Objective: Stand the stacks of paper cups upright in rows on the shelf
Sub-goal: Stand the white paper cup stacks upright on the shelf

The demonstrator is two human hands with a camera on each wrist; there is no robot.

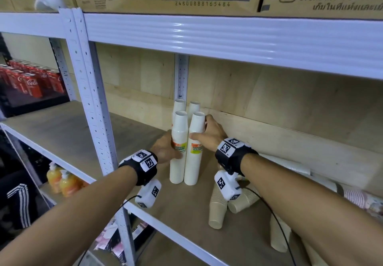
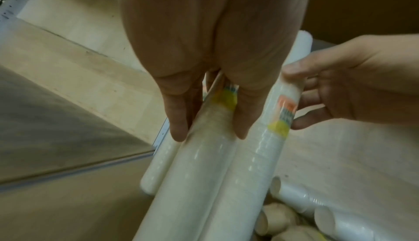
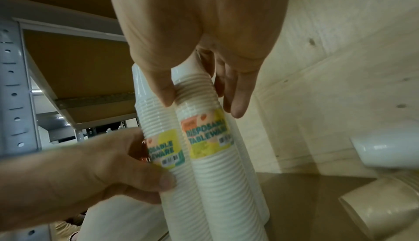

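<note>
Four white paper-cup stacks in clear wrap stand upright in two rows of two near the rear upright of the wooden shelf (image 1: 145, 133). My left hand (image 1: 172, 147) (image 2: 211, 132) grips the front left stack (image 1: 177, 170) (image 2: 192, 182) at its yellow and orange label. My right hand (image 1: 200, 129) (image 3: 201, 105) holds the front right stack (image 1: 192, 170) (image 3: 215, 182) just above its label, thumb on one side and fingers on the other. The two front stacks touch. Behind them stand the back left stack (image 1: 179, 105) and the back right stack (image 1: 194, 107).
Beige cup stacks (image 1: 217, 209) lie tumbled on the shelf under my right forearm. More white stacks (image 1: 290, 166) and a pink striped one (image 1: 356, 197) lie along the back wall. The white front post (image 1: 91, 99) stands left; the upper beam (image 1: 228, 37) hangs low overhead.
</note>
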